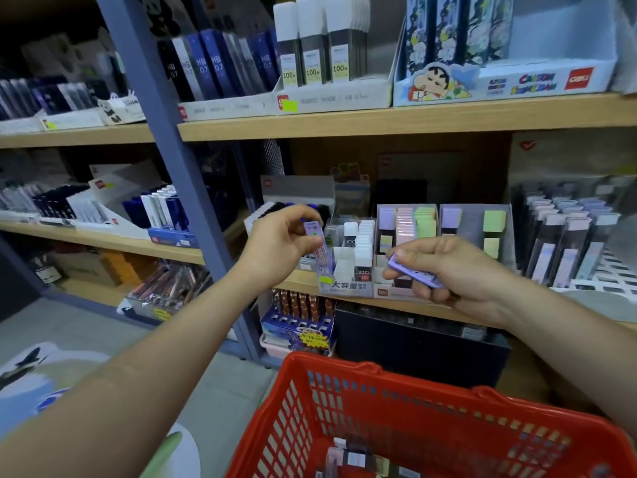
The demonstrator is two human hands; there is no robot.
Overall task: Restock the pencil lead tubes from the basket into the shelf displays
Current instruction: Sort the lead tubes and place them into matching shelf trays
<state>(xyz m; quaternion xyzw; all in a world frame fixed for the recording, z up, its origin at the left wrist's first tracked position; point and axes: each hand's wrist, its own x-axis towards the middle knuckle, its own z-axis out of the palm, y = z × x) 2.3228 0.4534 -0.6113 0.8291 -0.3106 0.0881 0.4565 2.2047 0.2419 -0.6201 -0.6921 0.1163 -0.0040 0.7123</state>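
Observation:
My left hand (279,243) pinches an upright purple-capped lead tube (319,244) in front of the middle shelf. A little to the right, my right hand (448,267) grips a purple lead tube (412,270) lying nearly flat. Both hands hover before the display box of pastel-capped tubes (406,229) and a box of white-capped tubes (358,250). Below me is the red basket (344,381), with several tubes (348,457) on its bottom.
The wooden middle shelf (396,305) carries more display boxes to the right (565,243) and left (162,215). The upper shelf (379,122) holds HB lead boxes and a cartoon display. A blue-grey upright post (179,150) stands left of my hands. Pens and a dark box fill the bottom shelf.

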